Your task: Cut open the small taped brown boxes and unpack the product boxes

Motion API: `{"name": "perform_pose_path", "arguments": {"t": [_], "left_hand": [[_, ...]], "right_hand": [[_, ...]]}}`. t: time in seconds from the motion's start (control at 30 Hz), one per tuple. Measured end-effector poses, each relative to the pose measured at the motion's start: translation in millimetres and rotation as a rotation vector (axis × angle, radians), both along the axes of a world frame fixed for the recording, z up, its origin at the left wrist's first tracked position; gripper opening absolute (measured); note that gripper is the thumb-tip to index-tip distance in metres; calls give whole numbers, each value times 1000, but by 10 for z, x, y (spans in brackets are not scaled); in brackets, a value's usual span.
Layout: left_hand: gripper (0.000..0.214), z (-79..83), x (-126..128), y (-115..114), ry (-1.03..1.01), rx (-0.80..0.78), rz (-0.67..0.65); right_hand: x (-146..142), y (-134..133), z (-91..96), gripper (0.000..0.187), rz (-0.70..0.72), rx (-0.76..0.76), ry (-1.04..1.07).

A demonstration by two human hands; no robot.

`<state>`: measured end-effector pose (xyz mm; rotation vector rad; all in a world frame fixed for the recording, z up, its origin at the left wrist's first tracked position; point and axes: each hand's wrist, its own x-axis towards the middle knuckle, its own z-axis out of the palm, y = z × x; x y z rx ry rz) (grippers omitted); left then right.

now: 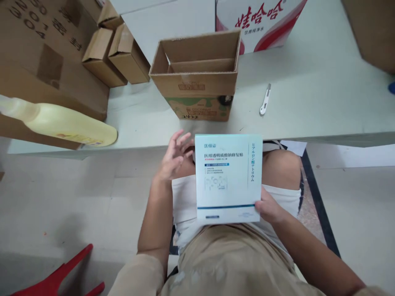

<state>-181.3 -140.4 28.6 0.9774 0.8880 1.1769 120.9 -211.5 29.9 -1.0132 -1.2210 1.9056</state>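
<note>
A flat pale-blue and white product box [228, 178] with printed text is held over my lap, below the table's edge. My right hand [268, 206] grips its lower right corner, thumb on the front face. My left hand [175, 156] hovers just left of the box's upper left edge, fingers spread and holding nothing; whether its fingertips touch the box is unclear. On the table straight ahead stands an open brown cardboard carton [197, 72] with a divider inside.
A pale table [308, 98] carries a white box cutter [265, 99], small closed cartons [115, 53], a red-and-white printed carton [259, 20] and a yellow bottle [61, 122] lying at left. A large brown box [46, 61] stands far left. A red stool [58, 275] sits on the floor.
</note>
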Motion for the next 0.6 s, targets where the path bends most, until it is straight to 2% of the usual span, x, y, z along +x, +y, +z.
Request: {"name": "perform_pose_path", "arguments": {"t": [0.03, 0.13, 0.27, 0.33, 0.47, 0.53, 0.6], "left_hand": [[93, -23, 78, -75, -7, -5, 2], [105, -65, 369, -329, 23, 5, -103], [122, -66, 638, -524, 110, 15, -181], [122, -63, 696, -552, 129, 2, -192], [105, -20, 763, -573, 57, 45, -91], [97, 74, 785, -533, 21, 102, -86], [98, 259, 797, -382, 35, 171, -108]], "right_hand": [[13, 48, -14, 123, -43, 50, -46], [33, 129, -48, 127, -121, 118, -111], [56, 151, -107, 104, -252, 123, -63], [70, 154, -136, 98, -259, 139, -53], [122, 142, -152, 107, -178, 264, -148], [183, 150, -132, 101, -139, 355, -173], [258, 237, -69, 89, -115, 462, -171]]}}
